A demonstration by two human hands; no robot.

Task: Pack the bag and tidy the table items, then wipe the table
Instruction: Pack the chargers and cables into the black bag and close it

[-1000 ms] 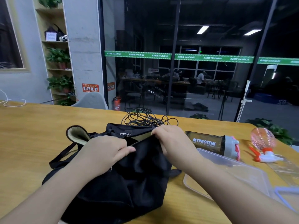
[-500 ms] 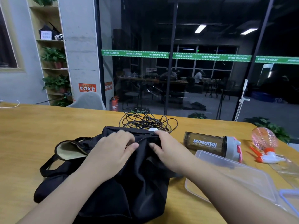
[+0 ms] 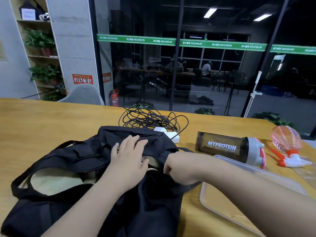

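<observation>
A black bag [image 3: 71,190] with a tan lining lies slumped on the wooden table [image 3: 42,120]. My left hand [image 3: 128,158] lies flat on the bag's top, fingers straight, pressing the fabric near its far edge. My right hand [image 3: 179,166] is curled round a fold of black fabric at the bag's right side. Behind the bag sits a tangle of dark cable [image 3: 153,118] with a white charger [image 3: 168,134]. A dark MYPROTEIN shaker bottle [image 3: 227,147] lies on its side to the right.
A clear plastic tray [image 3: 220,200] sits under my right forearm. A pink spray bottle [image 3: 287,142] and an orange comb [image 3: 275,151] lie at the far right. Past the table's far edge are a glass wall, a grey chair [image 3: 83,94] and plant shelves.
My right hand has pulled back toward me along the bag's right side and curled on the fabric. My left hand has flattened on the bag's top. The white charger is now uncovered.
</observation>
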